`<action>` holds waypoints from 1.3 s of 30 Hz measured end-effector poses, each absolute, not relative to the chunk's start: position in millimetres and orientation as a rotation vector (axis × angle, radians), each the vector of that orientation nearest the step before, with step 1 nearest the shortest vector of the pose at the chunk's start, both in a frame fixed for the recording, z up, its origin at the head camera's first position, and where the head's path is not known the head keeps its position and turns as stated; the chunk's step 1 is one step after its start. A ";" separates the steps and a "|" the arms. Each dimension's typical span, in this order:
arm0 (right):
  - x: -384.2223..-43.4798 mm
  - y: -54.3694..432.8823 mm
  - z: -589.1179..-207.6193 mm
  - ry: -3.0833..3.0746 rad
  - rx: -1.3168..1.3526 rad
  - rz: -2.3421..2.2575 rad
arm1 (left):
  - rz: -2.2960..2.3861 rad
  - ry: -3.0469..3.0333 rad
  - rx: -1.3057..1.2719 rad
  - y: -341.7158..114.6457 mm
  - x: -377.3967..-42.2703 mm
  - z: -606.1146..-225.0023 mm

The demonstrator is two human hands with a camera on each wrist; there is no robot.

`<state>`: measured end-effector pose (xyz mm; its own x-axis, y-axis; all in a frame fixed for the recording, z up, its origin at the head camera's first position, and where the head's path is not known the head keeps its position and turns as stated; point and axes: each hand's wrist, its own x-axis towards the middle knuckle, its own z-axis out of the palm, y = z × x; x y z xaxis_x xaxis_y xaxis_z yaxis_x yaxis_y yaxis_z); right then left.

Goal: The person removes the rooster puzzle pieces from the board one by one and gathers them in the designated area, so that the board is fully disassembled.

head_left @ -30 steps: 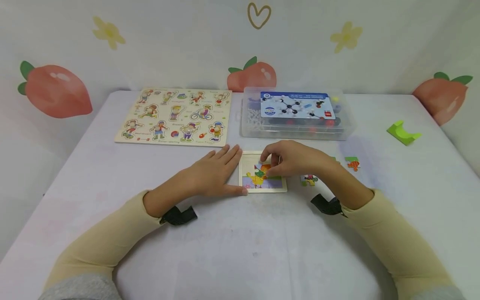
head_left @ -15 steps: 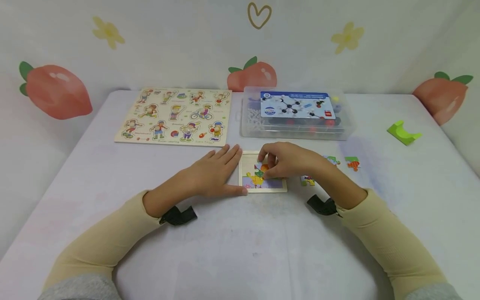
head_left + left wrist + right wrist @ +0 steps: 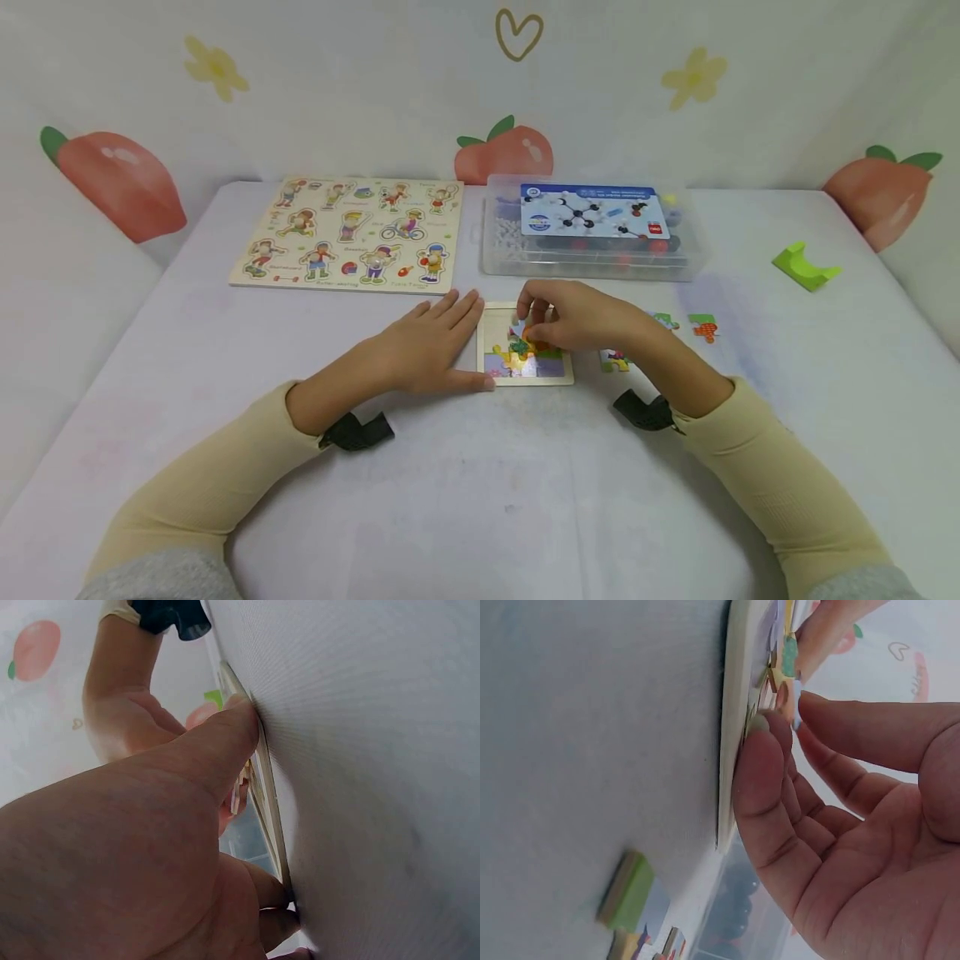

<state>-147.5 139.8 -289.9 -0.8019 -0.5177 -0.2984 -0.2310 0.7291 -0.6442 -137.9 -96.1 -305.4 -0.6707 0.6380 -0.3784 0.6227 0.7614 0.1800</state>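
Pale wood forms the square, raised-rim tray [image 3: 497,323] at centre, partly filled with glossy interlocking pieces [image 3: 551,367]. Straight-fingered and unclenched, the left hand [image 3: 415,351] rests against its left edge; the right hand [image 3: 581,316] pinches a knobbed jigsaw piece [image 3: 518,343] over it. Far off stands a clear plastic box [image 3: 585,268].

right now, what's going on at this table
A person has a small jigsaw partly laid in a wooden frame, with bare wood showing at upper left. The left hand lies flat beside the frame, thumb at its near corner. The right hand pinches a piece at the laid part; I can't tell whether it is seated. Loose pieces lie to the right. A board and a box sit behind.
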 end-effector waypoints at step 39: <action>-139.1 136.0 -287.1 2.623 -0.827 -0.905 | 0.038 2.542 0.963 -96.4 -138.4 -307.0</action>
<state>-139.1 136.0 -287.1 -0.8093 -0.5857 -0.0447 -0.4335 0.6468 -0.6274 -138.4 -96.4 -307.0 -0.6717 0.6390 -0.3747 0.6277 0.7596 0.1703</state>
